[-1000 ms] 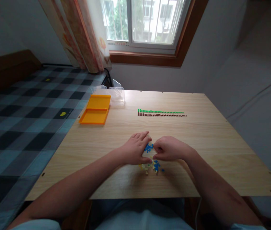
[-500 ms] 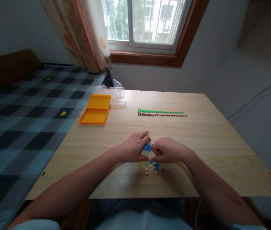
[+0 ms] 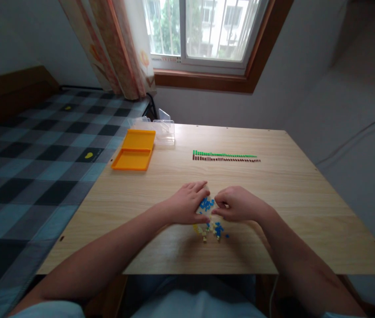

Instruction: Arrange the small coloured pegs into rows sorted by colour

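Observation:
A small heap of tiny blue and pale yellow pieces (image 3: 211, 224) lies on the wooden table (image 3: 273, 207) in front of me. My left hand (image 3: 187, 204) rests on the heap's left side, fingers curved over it, thumb low against the pieces. My right hand (image 3: 238, 204) is on the right side, fingers curled and tips pinched near the blue pieces; what it pinches is too small to make out. Farther back, a long row of green pieces (image 3: 224, 154) runs beside a row of dark brown pieces (image 3: 227, 159).
An open orange case (image 3: 134, 150) lies at the table's far left, with a clear plastic box (image 3: 160, 129) behind it. A bed with a checked cover (image 3: 31, 159) stands to the left. A window and curtain are beyond the table.
Both hands stay at the heap. The right hand's fingertips have shifted slightly up and right. The view has tilted a little.

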Available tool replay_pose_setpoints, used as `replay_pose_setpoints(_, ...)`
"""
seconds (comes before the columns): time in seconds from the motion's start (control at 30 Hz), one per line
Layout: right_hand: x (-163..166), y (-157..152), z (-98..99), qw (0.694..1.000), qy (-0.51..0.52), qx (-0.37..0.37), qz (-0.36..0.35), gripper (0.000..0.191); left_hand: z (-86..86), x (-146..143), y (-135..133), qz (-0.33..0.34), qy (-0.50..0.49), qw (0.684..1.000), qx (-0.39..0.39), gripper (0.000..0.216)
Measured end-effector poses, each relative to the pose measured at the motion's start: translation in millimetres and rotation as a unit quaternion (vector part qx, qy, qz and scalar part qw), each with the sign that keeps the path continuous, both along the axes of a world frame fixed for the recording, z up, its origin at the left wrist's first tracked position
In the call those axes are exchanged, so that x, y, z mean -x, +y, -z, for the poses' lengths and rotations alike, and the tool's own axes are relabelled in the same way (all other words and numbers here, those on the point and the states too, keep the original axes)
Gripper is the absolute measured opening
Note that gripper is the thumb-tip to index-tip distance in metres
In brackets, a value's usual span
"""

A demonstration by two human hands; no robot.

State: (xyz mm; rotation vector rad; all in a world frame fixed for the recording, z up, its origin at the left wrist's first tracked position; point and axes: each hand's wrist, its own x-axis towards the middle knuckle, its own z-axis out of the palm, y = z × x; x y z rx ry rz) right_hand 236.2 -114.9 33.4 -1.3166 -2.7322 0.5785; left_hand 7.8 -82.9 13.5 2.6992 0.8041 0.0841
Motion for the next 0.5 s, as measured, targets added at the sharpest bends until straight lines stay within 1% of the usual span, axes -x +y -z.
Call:
replay_pose_setpoints(0.07, -1.7, 0.8, 0.8, 1.000, -0.002, -0.002, 0.005, 0.036, 3.3, -0.9, -1.9, 0.000, -0.001, 1.000, -0.009, 0.077)
replay_pose_setpoints(0.17, -1.9, 1.4, 2.3, 1.000, -0.002, -0.001, 0.006, 0.035, 7.2, -1.1, -1.7, 0.002, -0.004, 1.000, -0.018, 0.078)
replay_pose_setpoints(0.27, -2.7, 1.8, 2.4, 1.000, 0.002, -0.004, 0.010, 0.034, 7.5, -0.2, 0.7, 0.006, -0.010, 1.000, -0.013, 0.071)
replay_pose_setpoints(0.4, -5.7, 1.7, -1.1, 1.000, 0.007, 0.004, 0.010, 0.034, 2.7, 1.3, 3.4, 0.005, -0.016, 1.000, 0.008, 0.059)
replay_pose_setpoints(0.5, -4.4, -0.3, -4.0, 1.000, 0.013, 0.015, -0.004, 0.032, -1.3, 2.9, 5.3, 0.010, -0.016, 1.000, 0.019, 0.059)
